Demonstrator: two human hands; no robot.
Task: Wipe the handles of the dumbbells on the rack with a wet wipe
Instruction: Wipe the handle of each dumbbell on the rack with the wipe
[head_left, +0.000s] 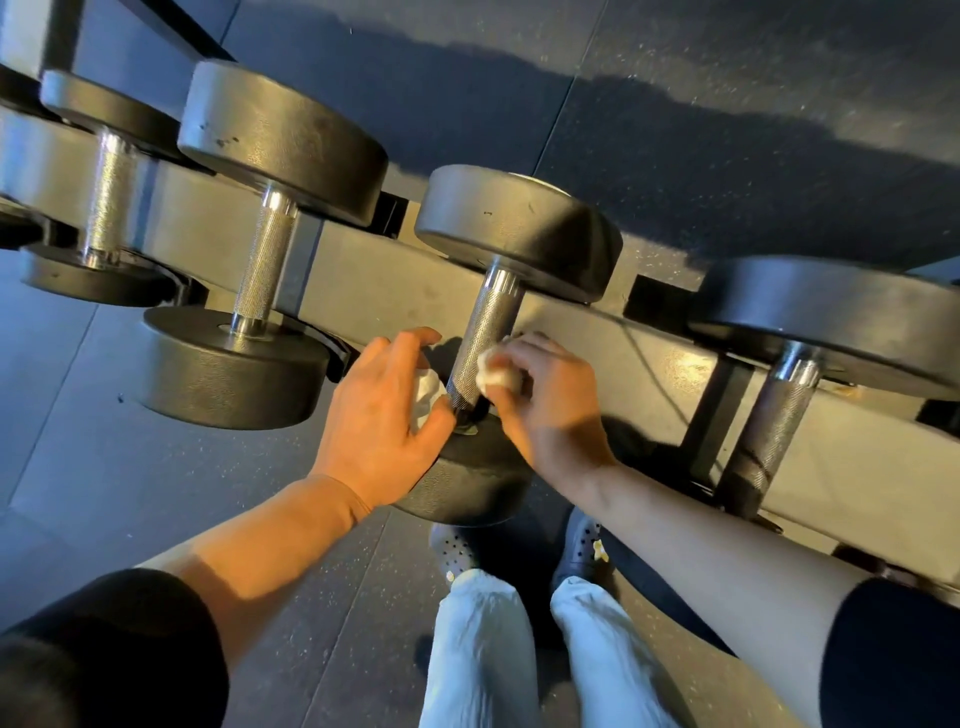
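Head view — both hands are working at a dumbbell handle (480, 345) on the rack (395, 280).

Right hand (545, 400) is pinching a balled white wipe (493, 374) against knurled steel; left hand (379, 410) is loosely cupping another white piece (427, 395). Rough knurling could be shredding the wipe — leaving lint.

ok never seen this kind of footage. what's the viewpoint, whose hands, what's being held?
There is no robot here. One wide camera sits on a person's head and looks down, so you see their own arms, legs and shoes. In front is a rack carrying several dumbbells. Both hands work on the middle dumbbell's handle. The right hand pinches a balled white wipe against the handle's lower end. The left hand sits on the other side with another piece of white wipe under its fingers; how firmly it is gripped is not clear.
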